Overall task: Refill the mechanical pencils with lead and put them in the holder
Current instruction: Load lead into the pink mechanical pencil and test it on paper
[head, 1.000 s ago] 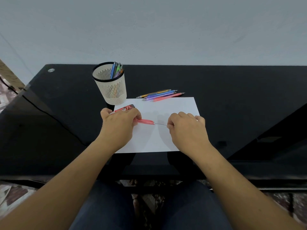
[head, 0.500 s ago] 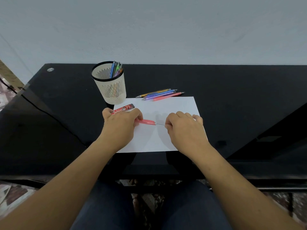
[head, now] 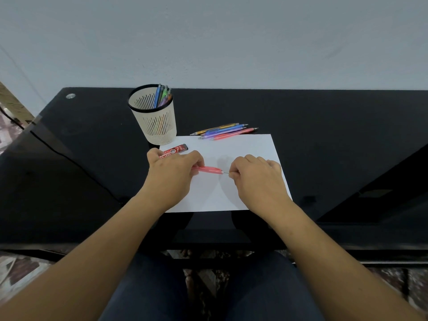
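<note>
Mechanical pencils (head: 162,96) stand partly in the holder already, and the others wait outside it, all on the black table (head: 324,158) that fills the middle of the frame. At the centre of the table lies a white sheet (head: 243,149). I judge it is there so that a thin dark lead is easy to see if it falls.

The holder (head: 159,128), a pale slotted cup with a dark rim, stands upright just beyond the upper left corner of the sheet, near enough for dropping in a finished pencil. A row of loose pencils (head: 222,132) lies along the upper edge of the sheet, well apart from both hands. These are probably not yet refilled.

The red lead case (head: 174,150) shows just above the left hand (head: 172,174). Its lower end is hidden behind the hand, so I cannot tell if the hand holds it. This hand, on the left part of the sheet, has its fingers curled round the pink pencil (head: 208,169), which points to the right.

The right hand (head: 257,177), just beside the pencil's free end, pinches the lead (head: 225,173) between its fingertips. The lead's other end meets the pencil, so it is probably being fed in.
</note>
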The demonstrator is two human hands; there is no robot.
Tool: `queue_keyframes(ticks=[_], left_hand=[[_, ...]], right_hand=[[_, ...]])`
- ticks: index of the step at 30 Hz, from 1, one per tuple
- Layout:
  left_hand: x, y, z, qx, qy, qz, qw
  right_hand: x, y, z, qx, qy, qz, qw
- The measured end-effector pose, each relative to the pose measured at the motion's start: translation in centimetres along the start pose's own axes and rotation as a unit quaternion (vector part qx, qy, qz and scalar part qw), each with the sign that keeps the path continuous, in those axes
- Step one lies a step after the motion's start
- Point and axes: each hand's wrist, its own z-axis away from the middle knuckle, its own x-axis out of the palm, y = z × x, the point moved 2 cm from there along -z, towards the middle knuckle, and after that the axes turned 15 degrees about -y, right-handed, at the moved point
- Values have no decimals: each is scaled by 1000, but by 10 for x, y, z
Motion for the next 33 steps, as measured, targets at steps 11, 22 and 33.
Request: queue_keyframes(ticks=[11,22,33], left_hand=[[2,-1,-1,-4,-8,4,1000],[1,2,0,-4,-29,18,999],[3,2,-1,2,-49,17,999]], right_hand=[[-5,-7,3,-2,-7,74,997],[3,1,-5,-30,33,-14,999],[3,0,-1,-59,45,-70,995]])
